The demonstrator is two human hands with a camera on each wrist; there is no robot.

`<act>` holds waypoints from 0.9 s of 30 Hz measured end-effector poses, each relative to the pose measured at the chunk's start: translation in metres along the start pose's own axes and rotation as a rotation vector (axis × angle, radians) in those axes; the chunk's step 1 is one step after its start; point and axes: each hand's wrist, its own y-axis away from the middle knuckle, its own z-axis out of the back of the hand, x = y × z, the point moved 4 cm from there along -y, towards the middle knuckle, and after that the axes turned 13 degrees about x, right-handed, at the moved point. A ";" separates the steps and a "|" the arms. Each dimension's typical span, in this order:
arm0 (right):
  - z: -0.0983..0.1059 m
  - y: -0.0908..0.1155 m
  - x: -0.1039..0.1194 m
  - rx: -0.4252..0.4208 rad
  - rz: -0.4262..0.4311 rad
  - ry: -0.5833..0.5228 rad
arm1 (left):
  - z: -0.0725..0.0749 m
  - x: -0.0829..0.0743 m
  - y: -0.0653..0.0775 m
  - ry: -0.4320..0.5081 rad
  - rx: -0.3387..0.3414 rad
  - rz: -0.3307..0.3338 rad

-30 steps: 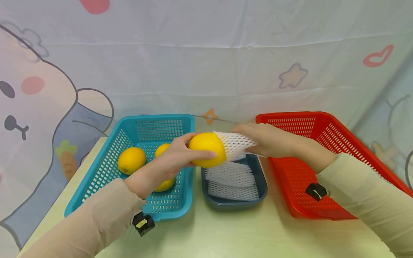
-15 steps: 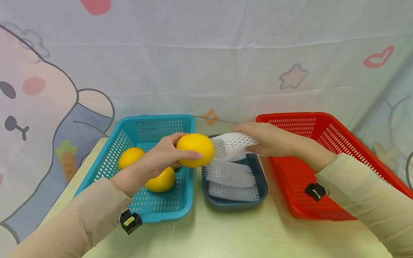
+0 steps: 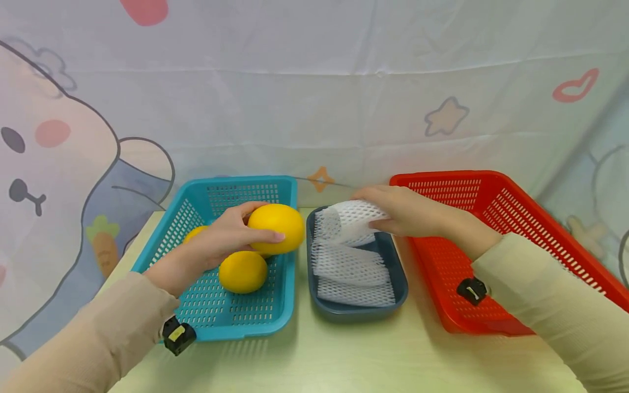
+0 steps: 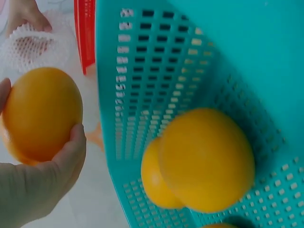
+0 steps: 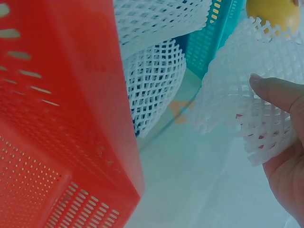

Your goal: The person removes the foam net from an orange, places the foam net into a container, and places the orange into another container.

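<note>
My left hand (image 3: 228, 232) holds a yellow-orange orange (image 3: 277, 228) above the right side of the blue basket (image 3: 286, 305), thumb across the front. In the left wrist view, the held orange (image 4: 45, 111) hangs just outside the basket wall. Several more oranges (image 3: 243, 272) lie in that basket, some partly covered by my left hand and arm. My right hand (image 3: 393, 210) pinches a white foam net sleeve (image 3: 356, 218) over the back of the dark tray; its mouth faces the orange, with a gap between them. The right wrist view shows my thumb on the netting (image 5: 256, 85).
Between the baskets stands a small dark blue tray (image 3: 354, 313) holding more white foam nets (image 3: 349, 267). A red perforated basket (image 3: 439, 295) is at the right, under my right forearm. A printed cloth (image 3: 314, 98) hangs behind the pale table (image 3: 314, 360).
My left hand has drawn the orange leftward, away from the foam net's mouth, which it met a second ago. The right hand stays nearly in place, still holding the net.
</note>
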 end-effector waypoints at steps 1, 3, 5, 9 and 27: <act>0.000 0.000 0.000 -0.003 0.000 0.002 | 0.003 0.001 0.001 -0.017 0.006 0.004; -0.001 -0.002 -0.001 -0.007 0.002 0.006 | 0.008 0.002 0.003 -0.047 0.019 0.011; -0.001 -0.003 -0.002 -0.011 -0.001 0.010 | 0.015 0.003 0.004 -0.077 0.028 0.016; -0.002 -0.004 -0.003 -0.014 -0.008 0.011 | 0.028 0.006 0.009 -0.118 0.035 0.022; -0.010 -0.017 -0.009 -0.032 -0.015 0.004 | 0.069 0.027 0.036 -0.257 0.134 0.119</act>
